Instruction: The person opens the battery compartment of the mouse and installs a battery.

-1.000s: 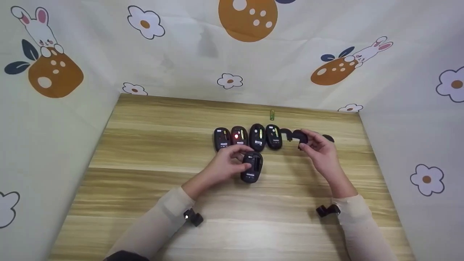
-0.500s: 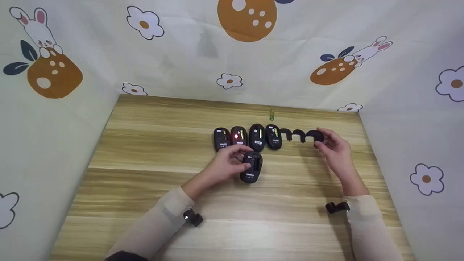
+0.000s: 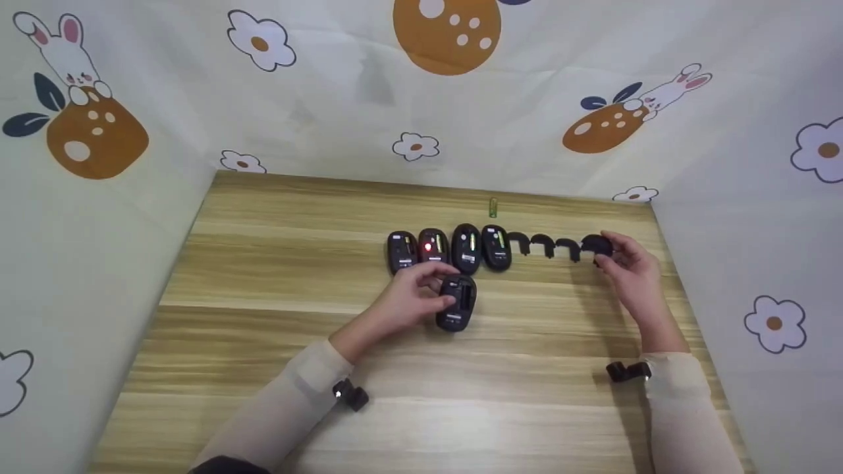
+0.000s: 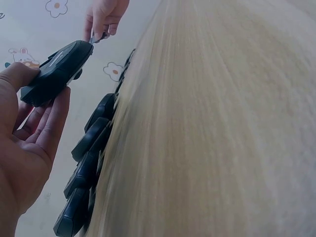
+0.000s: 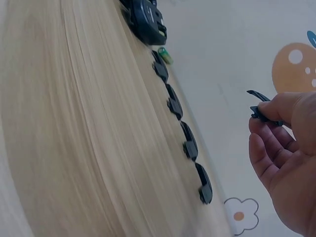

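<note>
My left hand (image 3: 415,296) grips a black computer mouse (image 3: 456,313) by its side, underside up, with its battery compartment uncovered. The left wrist view shows this mouse (image 4: 57,71) raised off the table. Between thumb and fingers, my right hand (image 3: 635,273) pinches a curved black battery cover (image 3: 597,243). In the right wrist view the pinched cover (image 5: 266,114) is apart from the tabletop, above several similar covers (image 5: 189,142) lying in a line. From the head, one of these lying covers is hidden behind the right hand and its cover.
Several black mice (image 3: 465,249) lie underside up in a row toward the back, one with a red light (image 3: 428,247). Behind them lies a green battery (image 3: 493,207). Loose covers (image 3: 543,245) continue the row rightward. Patterned cloth walls (image 3: 329,112) border the wooden table (image 3: 276,263).
My right hand has moved to the right with the pinched cover, passing over the row and revealing more of the lying covers. The left hand and its mouse have stayed put.
</note>
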{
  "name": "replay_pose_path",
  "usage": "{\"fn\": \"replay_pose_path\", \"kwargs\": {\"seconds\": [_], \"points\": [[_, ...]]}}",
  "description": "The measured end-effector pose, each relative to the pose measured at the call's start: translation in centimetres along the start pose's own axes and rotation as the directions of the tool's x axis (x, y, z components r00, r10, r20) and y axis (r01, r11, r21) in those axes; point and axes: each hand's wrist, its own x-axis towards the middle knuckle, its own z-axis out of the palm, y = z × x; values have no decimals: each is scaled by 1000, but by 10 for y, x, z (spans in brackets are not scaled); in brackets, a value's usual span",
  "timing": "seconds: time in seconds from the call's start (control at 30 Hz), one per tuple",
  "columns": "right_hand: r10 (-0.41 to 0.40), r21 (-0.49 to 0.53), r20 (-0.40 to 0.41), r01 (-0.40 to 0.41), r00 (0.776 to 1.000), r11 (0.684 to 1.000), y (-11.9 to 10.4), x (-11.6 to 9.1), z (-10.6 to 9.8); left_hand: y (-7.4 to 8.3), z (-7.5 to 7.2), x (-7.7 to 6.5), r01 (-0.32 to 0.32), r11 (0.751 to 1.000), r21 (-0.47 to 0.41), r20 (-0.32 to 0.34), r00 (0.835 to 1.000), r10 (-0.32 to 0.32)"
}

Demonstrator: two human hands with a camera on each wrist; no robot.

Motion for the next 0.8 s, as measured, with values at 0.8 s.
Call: {"fn": "replay_pose_path", "kwargs": {"seconds": [0.8], "points": [[80,-311,-12,-80,997,947,28,12,-48,-1,-1,-1,-4,1000,-8,-4,1000,4]]}}
